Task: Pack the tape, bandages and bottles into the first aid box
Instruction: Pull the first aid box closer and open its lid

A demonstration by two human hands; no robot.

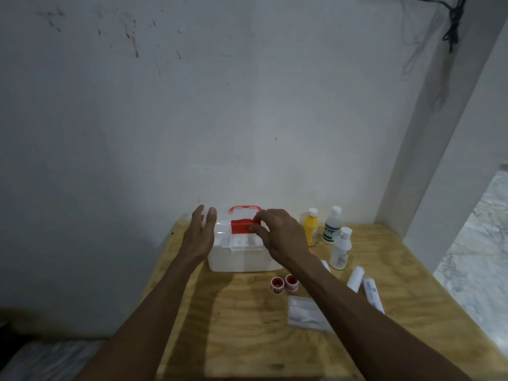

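Observation:
A white first aid box (pixel 242 257) with a clear lid, red handle and red latch stands closed at the back of the wooden table. My right hand (pixel 280 235) pinches the red latch (pixel 240 226) on the lid. Beside the box's left end, my left hand (pixel 199 236) is flat and open, touching or nearly touching it. Two red-and-white tape rolls (pixel 284 283) lie in front of the box. A yellow bottle (pixel 310 228) and two white bottles (pixel 331 225) (pixel 341 250) stand to the right. Two rolled bandages (pixel 354 279) (pixel 373 295) and a gauze packet (pixel 303 312) lie at the right front.
The plywood table (pixel 247 339) stands against a white wall. A white pillar (pixel 428 149) rises at the back right corner. The table's right edge drops to a pale floor (pixel 475 257). Dark cables (pixel 453 23) hang at the top right.

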